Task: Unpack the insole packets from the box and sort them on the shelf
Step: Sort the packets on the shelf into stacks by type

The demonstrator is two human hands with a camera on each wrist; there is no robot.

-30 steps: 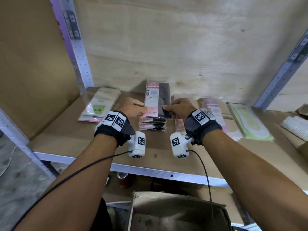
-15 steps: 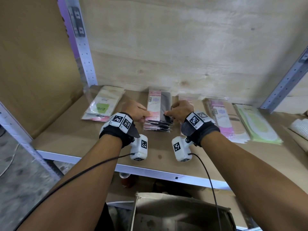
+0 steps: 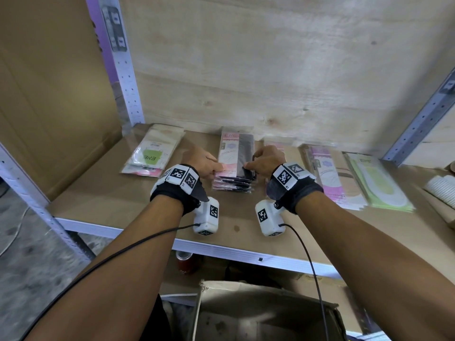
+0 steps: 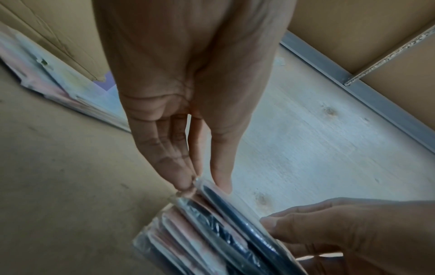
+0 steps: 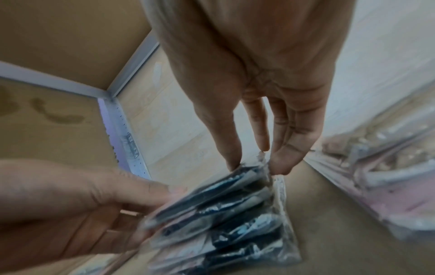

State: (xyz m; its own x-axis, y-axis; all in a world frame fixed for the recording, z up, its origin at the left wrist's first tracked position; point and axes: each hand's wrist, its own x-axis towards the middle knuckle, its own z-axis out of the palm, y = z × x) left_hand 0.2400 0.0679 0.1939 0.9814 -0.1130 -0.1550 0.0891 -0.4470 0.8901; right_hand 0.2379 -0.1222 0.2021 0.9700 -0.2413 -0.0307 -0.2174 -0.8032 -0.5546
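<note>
A stack of black-and-pink insole packets (image 3: 234, 183) lies mid-shelf. Its top packet (image 3: 237, 148) rests flat on the stack. My left hand (image 3: 216, 167) pinches that packet's near left corner; in the left wrist view the thumb (image 4: 221, 184) sits on top and the fingers (image 4: 186, 182) at the edge. My right hand (image 3: 248, 166) pinches the near right corner, thumb (image 5: 233, 161) and fingers (image 5: 282, 163) on the clear wrapper. The open cardboard box (image 3: 266, 313) stands below the shelf; its inside is dark.
A beige-and-green packet pile (image 3: 152, 153) lies to the left, pink piles (image 3: 330, 175) and a green pile (image 3: 379, 185) to the right. Metal uprights (image 3: 123, 65) (image 3: 423, 114) frame the bay; the shelf's front rail (image 3: 246, 252) runs beneath my wrists. A red can (image 3: 184, 262) stands below.
The top packet, tilted up between both hands a second ago, now lies flat on the stack. Both hands came down with it and keep hold of its near corners.
</note>
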